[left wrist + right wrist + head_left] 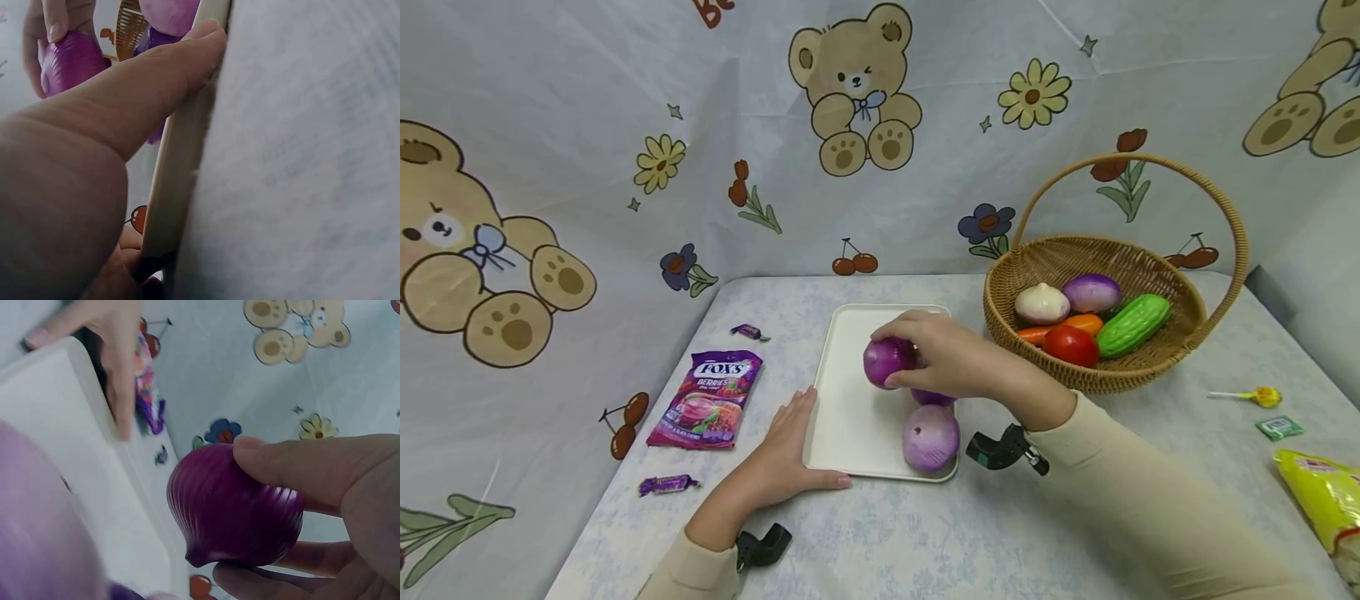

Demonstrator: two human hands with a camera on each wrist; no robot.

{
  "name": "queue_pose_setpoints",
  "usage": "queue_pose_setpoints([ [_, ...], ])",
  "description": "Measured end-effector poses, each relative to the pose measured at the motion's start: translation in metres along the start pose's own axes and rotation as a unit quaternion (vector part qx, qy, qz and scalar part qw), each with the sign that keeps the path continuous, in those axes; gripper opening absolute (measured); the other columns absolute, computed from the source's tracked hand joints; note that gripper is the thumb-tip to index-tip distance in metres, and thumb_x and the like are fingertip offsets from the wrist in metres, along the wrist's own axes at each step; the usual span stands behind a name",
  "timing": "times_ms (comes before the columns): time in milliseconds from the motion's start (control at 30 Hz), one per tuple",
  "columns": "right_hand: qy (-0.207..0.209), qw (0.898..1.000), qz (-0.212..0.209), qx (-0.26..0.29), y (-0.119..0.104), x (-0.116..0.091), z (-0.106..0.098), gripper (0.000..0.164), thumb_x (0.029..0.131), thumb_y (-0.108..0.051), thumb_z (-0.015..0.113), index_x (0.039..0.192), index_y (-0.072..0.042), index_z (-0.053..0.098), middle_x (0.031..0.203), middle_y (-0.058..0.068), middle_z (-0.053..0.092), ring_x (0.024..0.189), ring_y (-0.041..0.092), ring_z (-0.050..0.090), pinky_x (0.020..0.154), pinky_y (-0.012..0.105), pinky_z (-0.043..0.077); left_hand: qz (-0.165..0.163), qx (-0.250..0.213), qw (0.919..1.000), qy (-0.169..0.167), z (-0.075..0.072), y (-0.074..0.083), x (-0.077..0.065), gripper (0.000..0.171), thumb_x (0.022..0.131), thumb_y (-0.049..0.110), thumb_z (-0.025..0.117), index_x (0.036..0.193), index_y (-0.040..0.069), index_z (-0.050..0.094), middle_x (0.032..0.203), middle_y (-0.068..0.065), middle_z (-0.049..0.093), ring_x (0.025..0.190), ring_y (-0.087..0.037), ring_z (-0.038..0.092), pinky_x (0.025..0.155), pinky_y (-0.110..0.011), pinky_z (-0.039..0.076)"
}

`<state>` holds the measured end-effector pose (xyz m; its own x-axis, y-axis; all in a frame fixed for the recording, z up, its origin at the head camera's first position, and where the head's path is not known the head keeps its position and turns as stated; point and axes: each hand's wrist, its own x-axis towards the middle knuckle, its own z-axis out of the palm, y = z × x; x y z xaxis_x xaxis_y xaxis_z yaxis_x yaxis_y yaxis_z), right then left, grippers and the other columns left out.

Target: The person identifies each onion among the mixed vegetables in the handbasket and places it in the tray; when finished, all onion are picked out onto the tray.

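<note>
1. Grasping the dark purple onion (886, 363), my right hand (943, 354) has its thumb on one side and its curled fingers on the other; the onion is raised over the white tray (856, 392), and its small pointed tip shows in the right wrist view.
2. My left hand (786, 450) grips nothing: its fingers lie extended along the tray's left edge, and its thumb touches the near edge, by the corner.
3. Below my right hand, a pale purple onion (931, 438) sits in the tray's near right corner; just behind it is another purple piece (931, 397), mostly hidden by my hand and that onion.
4. Beyond my right arm stands a wicker basket (1097, 381) with a tall handle; in it lie a white bulb (1042, 305), a purple-and-white vegetable (1092, 293), a carrot (1084, 322), a red tomato (1071, 345) and a green cucumber (1133, 325).
5. Left of the tray I see a purple candy bag (707, 402), with one wrapped sweet (748, 332) behind it and a second sweet (667, 485) in front.
6. At the far right lie a yellow lollipop (1266, 397), a small green packet (1279, 427) and a yellow bag (1318, 500) cut off by the view.
</note>
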<state>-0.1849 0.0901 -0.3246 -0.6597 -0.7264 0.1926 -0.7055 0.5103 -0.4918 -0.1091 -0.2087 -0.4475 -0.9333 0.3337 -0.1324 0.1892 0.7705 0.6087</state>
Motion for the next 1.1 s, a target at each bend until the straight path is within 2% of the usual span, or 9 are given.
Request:
queue_pose_setpoints([
  [100, -0.028, 1.0, -0.012, 0.006, -0.006, 0.004, 0.016, 0.05, 0.091, -0.027, 0.087, 0.135, -0.01, 0.069, 0.128, 0.007, 0.067, 0.117, 0.022, 0.061, 0.097, 0.036, 0.054, 0.0, 0.001, 1.0, -0.001, -0.001, -0.001, 0.0, 0.146, 0.07, 0.072, 0.087, 0.169, 0.003, 0.005, 0.175, -0.014, 0.007, 0.159, -0.031, -0.004, 0.126, -0.052, -0.001],
  [267, -0.07, 0.997, -0.013, -0.002, -0.012, 0.004, 0.035, 0.05, 0.092, -0.028, 0.086, 0.135, -0.01, 0.069, 0.126, 0.006, 0.067, 0.116, 0.019, 0.061, 0.096, 0.032, 0.054, 0.002, 0.003, 1.0, -0.001, -0.001, 0.0, 0.0, 0.146, 0.07, 0.072, 0.087, 0.169, 0.002, 0.005, 0.174, -0.014, 0.008, 0.159, -0.031, -0.004, 0.126, -0.053, -0.001],
  [567, -0.108, 0.994, -0.023, -0.018, -0.015, 0.005, 0.059, 0.044, 0.094, -0.03, 0.083, 0.133, -0.012, 0.07, 0.124, 0.003, 0.068, 0.116, 0.015, 0.061, 0.101, 0.032, 0.05, 0.008, 0.001, 1.0, 0.004, 0.0, 0.0, 0.0, 0.144, 0.071, 0.071, 0.088, 0.168, 0.0, 0.007, 0.174, -0.017, 0.01, 0.159, -0.035, -0.002, 0.125, -0.055, 0.0],
  [933, -0.097, 0.995, -0.006, -0.012, -0.015, 0.002, 0.056, 0.053, 0.095, -0.032, 0.083, 0.138, -0.006, 0.066, 0.132, 0.007, 0.067, 0.125, 0.021, 0.06, 0.109, 0.038, 0.046, 0.0, 0.0, 1.0, -0.003, 0.0, 0.0, -0.001, 0.145, 0.071, 0.071, 0.088, 0.169, 0.003, 0.005, 0.175, -0.013, 0.007, 0.159, -0.03, -0.004, 0.126, -0.051, -0.001],
  [1100, -0.087, 0.996, -0.003, -0.014, -0.012, -0.002, 0.05, 0.051, 0.094, -0.031, 0.083, 0.136, -0.006, 0.068, 0.128, 0.009, 0.068, 0.118, 0.025, 0.064, 0.103, 0.04, 0.05, 0.0, -0.001, 1.0, 0.0, 0.0, -0.002, -0.001, 0.145, 0.07, 0.072, 0.088, 0.169, 0.004, 0.005, 0.175, -0.012, 0.007, 0.159, -0.031, -0.004, 0.126, -0.053, 0.0],
])
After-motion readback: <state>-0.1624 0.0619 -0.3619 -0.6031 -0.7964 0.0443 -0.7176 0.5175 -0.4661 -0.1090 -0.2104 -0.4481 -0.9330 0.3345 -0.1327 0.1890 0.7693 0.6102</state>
